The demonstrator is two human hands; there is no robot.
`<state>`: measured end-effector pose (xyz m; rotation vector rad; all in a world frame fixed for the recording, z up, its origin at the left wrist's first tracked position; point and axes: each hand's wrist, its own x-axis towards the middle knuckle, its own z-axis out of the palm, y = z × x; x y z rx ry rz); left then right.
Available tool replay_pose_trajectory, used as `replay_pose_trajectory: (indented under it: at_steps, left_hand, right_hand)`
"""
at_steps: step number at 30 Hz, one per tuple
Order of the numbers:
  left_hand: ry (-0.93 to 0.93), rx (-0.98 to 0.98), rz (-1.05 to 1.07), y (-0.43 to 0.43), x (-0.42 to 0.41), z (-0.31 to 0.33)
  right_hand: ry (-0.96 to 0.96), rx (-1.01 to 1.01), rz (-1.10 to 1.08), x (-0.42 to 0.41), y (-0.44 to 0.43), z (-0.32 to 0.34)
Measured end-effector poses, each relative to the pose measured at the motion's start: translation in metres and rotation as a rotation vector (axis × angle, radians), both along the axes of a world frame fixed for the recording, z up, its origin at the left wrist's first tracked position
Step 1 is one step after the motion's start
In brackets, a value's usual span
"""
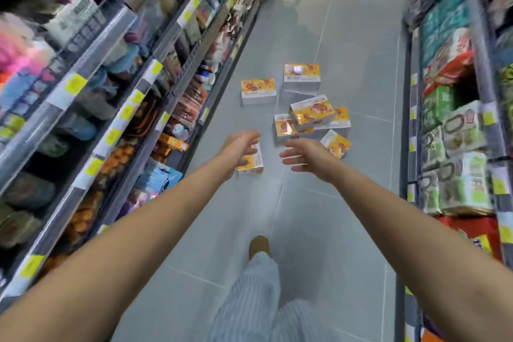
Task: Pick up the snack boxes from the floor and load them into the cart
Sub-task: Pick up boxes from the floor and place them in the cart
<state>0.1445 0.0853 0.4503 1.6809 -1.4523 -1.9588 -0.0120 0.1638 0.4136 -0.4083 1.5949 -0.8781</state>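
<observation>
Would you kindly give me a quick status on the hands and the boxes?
Left hand and right hand open, empty, reaching. Snack boxes scattered on floor, none lifted. No cart in view. Path clear.

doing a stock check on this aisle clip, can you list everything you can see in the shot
snack boxes: seven visible, yellow-orange tops with white sides, scattered on the floor mid-aisle; one tilted on top of the middle pile, one nearest, partly behind the left hand
floor: one, grey tiles, running up the aisle
left shelving: one run, grey with yellow price tags, packed with blurred mixed goods
right shelving: one run, holding green, white and red packs
cart: none in view
leg: one, striped pale trousers, brown shoe, bottom centre
left hand: open, reaching over the nearest box
right hand: open, empty, reaching toward the pile
</observation>
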Motion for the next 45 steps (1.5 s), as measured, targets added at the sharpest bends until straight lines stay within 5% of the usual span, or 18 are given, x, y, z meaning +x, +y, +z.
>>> replay_pose_trajectory:
  at_steps: [14, 23, 33, 45]
  left_hand:
    - [-0.044, 0.037, -0.254, -0.124, -0.269, -0.021]
    - [-0.134, 0.073, -0.138, -0.208, -0.418, -0.074]
    - [-0.215, 0.100, 0.009, -0.270, -0.475, -0.202]
    - [-0.465, -0.153, -0.628, -0.335, -0.531, -0.431]
  right_hand:
    - [-0.054, 0.085, -0.168, -0.247, -0.097, -0.032]
    - [-0.140, 0.171, -0.219, -0.391, -0.178, -0.083]
    - [-0.271, 0.304, -0.340, -0.438, -0.236, -0.202]
    - [-0.302, 0.505, -0.538, -0.457, -0.311, -0.423]
